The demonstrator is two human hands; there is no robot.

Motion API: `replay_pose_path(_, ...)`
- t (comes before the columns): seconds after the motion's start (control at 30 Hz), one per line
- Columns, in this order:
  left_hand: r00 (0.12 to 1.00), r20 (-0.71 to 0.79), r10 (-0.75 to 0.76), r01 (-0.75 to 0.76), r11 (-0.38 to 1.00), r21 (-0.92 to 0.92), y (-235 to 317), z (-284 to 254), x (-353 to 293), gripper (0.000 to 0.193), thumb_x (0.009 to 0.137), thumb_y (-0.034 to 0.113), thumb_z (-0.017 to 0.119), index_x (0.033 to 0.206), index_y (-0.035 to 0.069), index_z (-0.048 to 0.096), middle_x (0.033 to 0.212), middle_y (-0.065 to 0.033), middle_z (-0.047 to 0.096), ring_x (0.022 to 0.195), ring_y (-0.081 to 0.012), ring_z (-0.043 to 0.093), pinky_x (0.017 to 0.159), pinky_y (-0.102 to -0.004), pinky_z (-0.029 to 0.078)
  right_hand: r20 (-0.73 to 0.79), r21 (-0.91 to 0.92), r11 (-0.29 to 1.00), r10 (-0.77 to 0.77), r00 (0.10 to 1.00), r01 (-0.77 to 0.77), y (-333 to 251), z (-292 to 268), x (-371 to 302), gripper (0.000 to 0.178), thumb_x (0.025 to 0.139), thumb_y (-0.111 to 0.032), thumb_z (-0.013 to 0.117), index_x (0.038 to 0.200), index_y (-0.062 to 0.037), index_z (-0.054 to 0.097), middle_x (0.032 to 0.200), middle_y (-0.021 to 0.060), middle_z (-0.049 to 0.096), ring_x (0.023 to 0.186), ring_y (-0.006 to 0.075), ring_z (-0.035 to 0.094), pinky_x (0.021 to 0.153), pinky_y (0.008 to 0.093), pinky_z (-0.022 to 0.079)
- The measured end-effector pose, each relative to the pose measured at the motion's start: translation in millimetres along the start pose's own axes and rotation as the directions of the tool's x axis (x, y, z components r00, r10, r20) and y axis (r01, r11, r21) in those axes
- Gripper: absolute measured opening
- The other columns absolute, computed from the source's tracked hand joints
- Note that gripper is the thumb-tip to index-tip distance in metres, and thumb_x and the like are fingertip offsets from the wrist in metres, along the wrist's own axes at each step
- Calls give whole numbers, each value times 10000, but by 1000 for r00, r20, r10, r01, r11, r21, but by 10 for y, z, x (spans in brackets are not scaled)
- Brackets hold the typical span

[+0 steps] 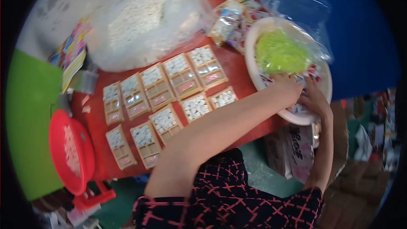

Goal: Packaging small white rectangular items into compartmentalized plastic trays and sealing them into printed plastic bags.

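Packets (313, 71) are lying in the white basin (250, 59), beside a lime-green bundle (282, 53). I am seeing the left hand (288, 88) and right hand (316, 96) resting among them, partly hidden, so I cannot tell their grip. I am judging the packets light and slippery, best pinched by an edge.

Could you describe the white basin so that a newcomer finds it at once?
From the red table, go to its right end. There the left hand and right hand reach into a white basin. Unlike the red basin at far left, it holds a bright green bundle.
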State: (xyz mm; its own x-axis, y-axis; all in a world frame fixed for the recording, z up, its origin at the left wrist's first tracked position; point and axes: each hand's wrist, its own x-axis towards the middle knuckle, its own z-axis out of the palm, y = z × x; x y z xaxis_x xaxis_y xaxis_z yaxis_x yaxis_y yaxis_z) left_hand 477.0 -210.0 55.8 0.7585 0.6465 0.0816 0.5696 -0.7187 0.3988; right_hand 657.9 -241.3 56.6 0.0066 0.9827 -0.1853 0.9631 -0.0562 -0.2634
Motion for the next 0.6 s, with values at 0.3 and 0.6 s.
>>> replay_pose_path(0.3, 982, 85, 169, -174, 984, 46, -130, -10, 329, 348, 654, 108, 634, 1001, 93, 605, 954, -171, 562, 887, -317, 559, 712, -364, 490, -382, 197, 968, -74, 921, 159, 22, 26, 41, 149, 732, 50, 472, 846, 15, 561, 725, 107, 570, 626, 211, 522, 587, 275, 416)
replay_pose_path(0.6, 933, -322, -159, -45, 838, -544, -539, -112, 401, 317, 751, 63, 545, 1064, 18, 557, 684, -159, 579, 572, -207, 577, 552, -323, 457, -502, 600, 786, 223, 836, 150, 49, -102, 81, 68, 783, -43, 534, 777, 18, 563, 667, 1, 525, 632, 58, 444, 580, 193, 357)
